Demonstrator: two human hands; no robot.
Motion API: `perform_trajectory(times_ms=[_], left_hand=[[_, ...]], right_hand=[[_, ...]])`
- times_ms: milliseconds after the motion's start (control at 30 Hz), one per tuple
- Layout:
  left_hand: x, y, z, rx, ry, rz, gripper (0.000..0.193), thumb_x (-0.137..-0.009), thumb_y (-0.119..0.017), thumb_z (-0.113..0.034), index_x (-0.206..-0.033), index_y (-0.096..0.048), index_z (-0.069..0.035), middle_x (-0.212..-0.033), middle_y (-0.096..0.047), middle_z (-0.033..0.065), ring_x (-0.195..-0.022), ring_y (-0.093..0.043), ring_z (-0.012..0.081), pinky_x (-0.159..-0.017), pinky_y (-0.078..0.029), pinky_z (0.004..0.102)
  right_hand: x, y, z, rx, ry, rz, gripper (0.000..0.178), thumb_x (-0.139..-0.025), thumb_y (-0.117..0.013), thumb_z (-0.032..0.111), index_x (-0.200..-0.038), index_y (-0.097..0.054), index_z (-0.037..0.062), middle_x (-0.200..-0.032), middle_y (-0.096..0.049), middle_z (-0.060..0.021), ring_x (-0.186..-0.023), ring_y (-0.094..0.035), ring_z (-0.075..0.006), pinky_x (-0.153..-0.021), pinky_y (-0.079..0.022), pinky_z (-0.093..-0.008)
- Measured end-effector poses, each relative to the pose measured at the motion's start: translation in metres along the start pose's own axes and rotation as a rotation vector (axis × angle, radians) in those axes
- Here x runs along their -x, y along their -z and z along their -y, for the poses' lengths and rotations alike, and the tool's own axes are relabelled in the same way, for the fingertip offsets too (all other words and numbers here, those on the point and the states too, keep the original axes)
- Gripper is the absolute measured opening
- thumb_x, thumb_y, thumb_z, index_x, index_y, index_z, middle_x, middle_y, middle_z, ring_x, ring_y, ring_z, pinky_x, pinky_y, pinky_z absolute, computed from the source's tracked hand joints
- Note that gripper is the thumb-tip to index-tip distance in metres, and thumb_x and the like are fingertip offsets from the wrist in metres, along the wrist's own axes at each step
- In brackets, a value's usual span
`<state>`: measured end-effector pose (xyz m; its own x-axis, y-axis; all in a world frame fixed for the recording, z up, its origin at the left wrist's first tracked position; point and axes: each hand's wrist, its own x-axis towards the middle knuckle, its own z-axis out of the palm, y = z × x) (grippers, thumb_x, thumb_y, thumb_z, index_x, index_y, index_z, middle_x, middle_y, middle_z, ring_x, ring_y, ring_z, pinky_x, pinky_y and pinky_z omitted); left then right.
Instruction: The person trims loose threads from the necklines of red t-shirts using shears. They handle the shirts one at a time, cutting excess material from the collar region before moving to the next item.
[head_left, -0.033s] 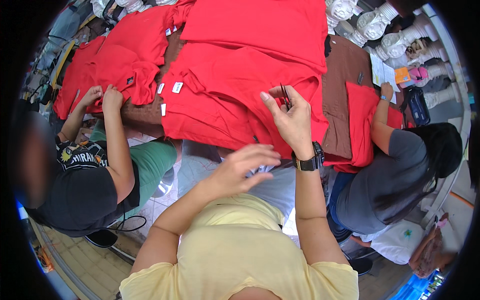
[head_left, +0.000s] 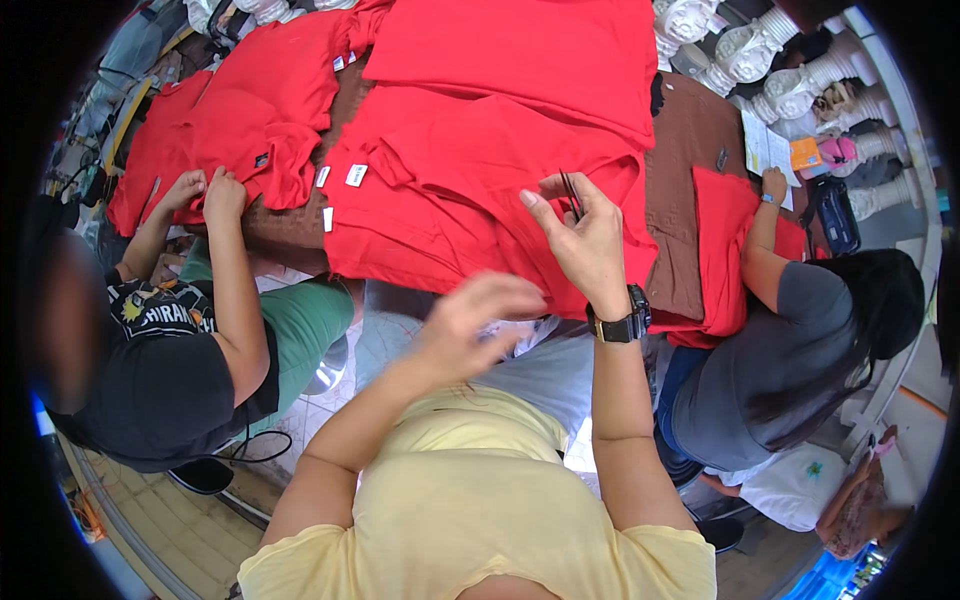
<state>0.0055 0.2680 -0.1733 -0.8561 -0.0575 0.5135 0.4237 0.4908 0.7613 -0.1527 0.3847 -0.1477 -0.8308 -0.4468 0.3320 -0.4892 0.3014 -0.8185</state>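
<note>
My right hand is raised over the red garment spread on the table in front of me. Its fingers are closed round small dark thread snips, whose two thin points stick up past the knuckles. My left hand hovers just above my lap, near the table's front edge. Motion blurs it, but the fingers look stretched out and the thumb stands apart, with nothing visible in them. White labels show at the garment's left side.
More red cloth lies farther back on the brown table cover. At left a co-worker's hands handle red garments. Another person at right rests a hand on papers. A dark pouch lies beside them.
My left hand has shifted slightly left and up, and is more blurred. My right hand keeps nearly the same place with the thread snips.
</note>
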Motion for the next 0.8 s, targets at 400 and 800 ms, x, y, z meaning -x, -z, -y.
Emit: perform_trajectory(times_ms=[400,800], left_hand=[[-0.030,0.070,0.110,-0.417,0.353,-0.332,0.040,-0.081,-0.073,0.000,-0.119,-0.061,-0.004,-0.118,-0.052,0.0168,-0.115,-0.053,0.0359,-0.100,-0.044,0.0433],[-0.083,0.076,0.106,-0.317,-0.030,-0.316,0.011,-0.090,-0.066,-0.009,-0.097,-0.061,-0.002,-0.089,-0.060,0.0099,-0.086,-0.057,0.0212,-0.078,-0.046,0.0359]], right_hand=[[-0.011,-0.091,-0.050,0.321,0.070,0.166,0.021,-0.085,-0.074,0.011,-0.102,-0.068,0.0000,-0.093,-0.064,-0.0155,-0.087,-0.067,-0.0311,-0.074,-0.052,-0.0420],[0.002,-0.012,-0.002,0.159,0.255,-0.065,0.044,-0.077,-0.084,0.025,-0.109,-0.061,0.0049,-0.100,-0.058,-0.0116,-0.078,-0.064,-0.0335,-0.067,-0.052,-0.0448]])
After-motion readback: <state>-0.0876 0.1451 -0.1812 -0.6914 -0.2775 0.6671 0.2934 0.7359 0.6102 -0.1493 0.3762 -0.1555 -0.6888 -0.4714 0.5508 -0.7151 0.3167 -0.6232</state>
